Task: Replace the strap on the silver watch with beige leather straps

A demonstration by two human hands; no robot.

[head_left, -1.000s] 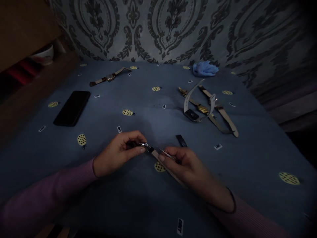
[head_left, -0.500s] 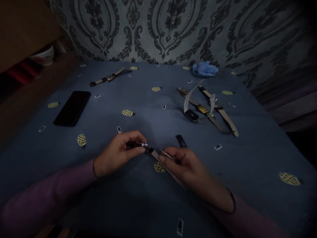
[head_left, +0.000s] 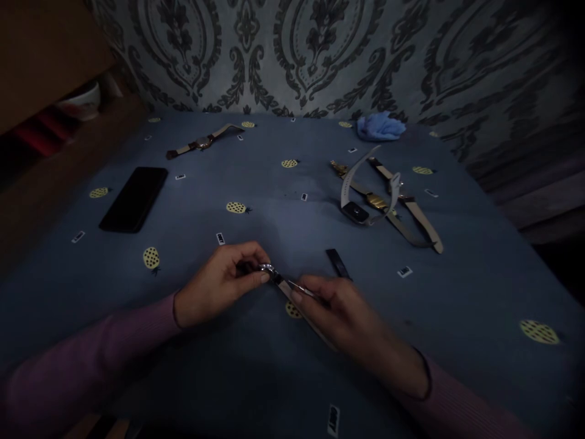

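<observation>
My left hand (head_left: 222, 283) is closed on a wristwatch (head_left: 268, 269), its silver case between thumb and fingers. From the case, a beige-lined strap (head_left: 286, 288) slants down to the right and passes under my right hand (head_left: 350, 314). That hand pinches a thin, pointed metal tool (head_left: 300, 288), whose tip points left toward the strap near the case. Its exact kind is too dim to make out. Just beyond my right knuckles lies a short dark strap piece (head_left: 337, 263), partly hidden by the hand.
A smartwatch with a pale band (head_left: 355, 212), a gold watch (head_left: 377, 202) and a beige-strapped watch (head_left: 425, 225) lie together at right. Another watch (head_left: 202, 143) and a black phone (head_left: 134, 200) are at left. A crumpled blue cloth (head_left: 381, 126) sits by the wall.
My right hand has shifted slightly left and down, bringing the tool's tip closer to the watch case. The left hand keeps its hold almost unmoved.
</observation>
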